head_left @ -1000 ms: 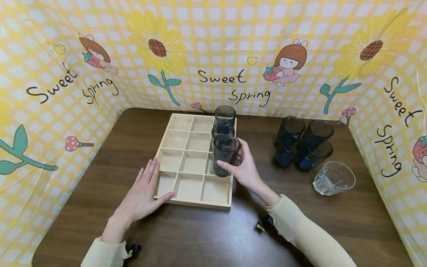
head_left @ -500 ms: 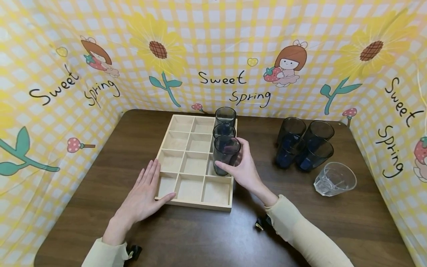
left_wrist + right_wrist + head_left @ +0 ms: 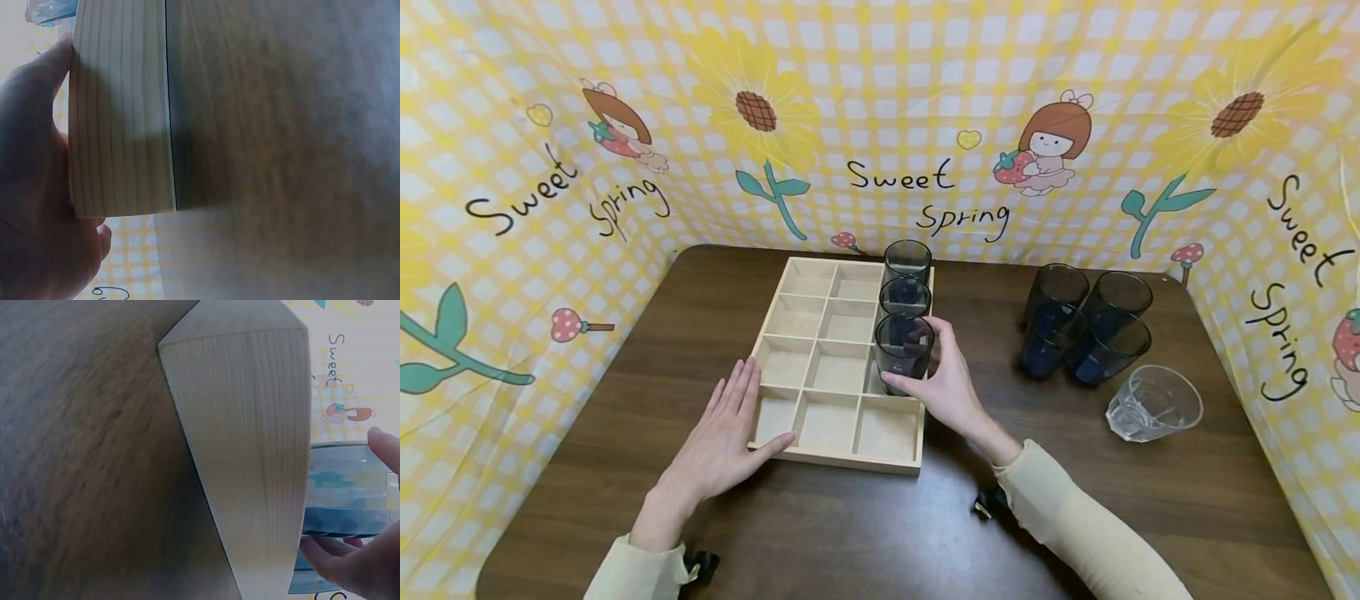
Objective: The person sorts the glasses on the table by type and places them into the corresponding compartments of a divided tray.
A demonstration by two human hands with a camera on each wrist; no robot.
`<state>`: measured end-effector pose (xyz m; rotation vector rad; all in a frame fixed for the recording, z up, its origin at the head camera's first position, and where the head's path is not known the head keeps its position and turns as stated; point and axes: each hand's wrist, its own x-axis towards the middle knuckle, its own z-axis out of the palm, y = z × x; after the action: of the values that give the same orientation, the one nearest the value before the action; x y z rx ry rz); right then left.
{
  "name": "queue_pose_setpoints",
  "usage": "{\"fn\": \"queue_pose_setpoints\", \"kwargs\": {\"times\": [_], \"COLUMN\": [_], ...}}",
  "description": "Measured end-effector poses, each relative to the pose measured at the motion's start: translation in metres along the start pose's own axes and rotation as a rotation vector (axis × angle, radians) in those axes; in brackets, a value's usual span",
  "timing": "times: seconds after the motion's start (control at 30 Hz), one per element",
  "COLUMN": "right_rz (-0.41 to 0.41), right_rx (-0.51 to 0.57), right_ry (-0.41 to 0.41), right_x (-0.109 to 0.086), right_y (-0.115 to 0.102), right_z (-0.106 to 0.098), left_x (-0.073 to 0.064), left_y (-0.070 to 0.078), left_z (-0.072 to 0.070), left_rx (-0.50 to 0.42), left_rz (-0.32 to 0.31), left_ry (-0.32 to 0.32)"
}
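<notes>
A pale wooden tray (image 3: 829,391) with several compartments lies on the table. My right hand (image 3: 955,386) holds a dark tinted drinking glass (image 3: 904,348), thumb in front and fingers behind. That glass stands in the right column, second compartment from the near edge; its base is partly hidden by the dividers. In the right wrist view the glass (image 3: 347,487) shows between thumb and fingers, beside the tray wall (image 3: 244,425). Two more dark glasses, a middle one (image 3: 905,294) and a far one (image 3: 907,260), stand behind it. With straight fingers, my left hand (image 3: 718,433) rests against the tray's near left corner.
Several dark glasses (image 3: 1086,321) stand grouped on the table (image 3: 835,533) at the right. Nearer sits a clear faceted glass (image 3: 1152,404). A yellow checked cloth (image 3: 887,100) walls the table at the back and both sides.
My right hand has lowered the dark glass into the right-column compartment, moving slightly down and left. The left hand stays on the tray, and the other glasses have not moved.
</notes>
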<state>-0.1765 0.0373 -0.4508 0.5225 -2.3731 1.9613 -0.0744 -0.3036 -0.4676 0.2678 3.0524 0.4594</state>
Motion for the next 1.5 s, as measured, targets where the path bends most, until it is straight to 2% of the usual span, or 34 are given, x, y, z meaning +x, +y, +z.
{"fn": "queue_pose_setpoints", "kwargs": {"times": [0.23,0.5,0.8,1.07,1.3,1.5], "right_rz": [-0.026,-0.061,-0.097,-0.128,-0.191,-0.173], "right_rx": [-0.029,-0.148,-0.210,-0.370,-0.512,-0.676], "right_ry": [-0.003,0.030,0.047,0.033,0.039,0.069], "right_x": [-0.001,-0.002,-0.004,-0.012,-0.021,-0.028], "right_y": [0.006,0.010,0.011,0.011,0.009,0.012], "right_z": [0.002,0.006,0.007,0.004,-0.011,-0.026], "left_x": [0.000,0.000,0.001,0.000,0.001,0.000], "left_y": [0.000,-0.001,0.000,-0.001,0.000,0.000], "left_z": [-0.001,-0.001,-0.002,0.001,0.001,0.001], "left_rx": [0.002,0.003,0.000,-0.004,-0.007,-0.025], "left_rz": [0.000,0.001,0.006,0.019,0.018,0.015], "left_ry": [-0.006,-0.006,0.004,0.022,0.015,0.017]}}
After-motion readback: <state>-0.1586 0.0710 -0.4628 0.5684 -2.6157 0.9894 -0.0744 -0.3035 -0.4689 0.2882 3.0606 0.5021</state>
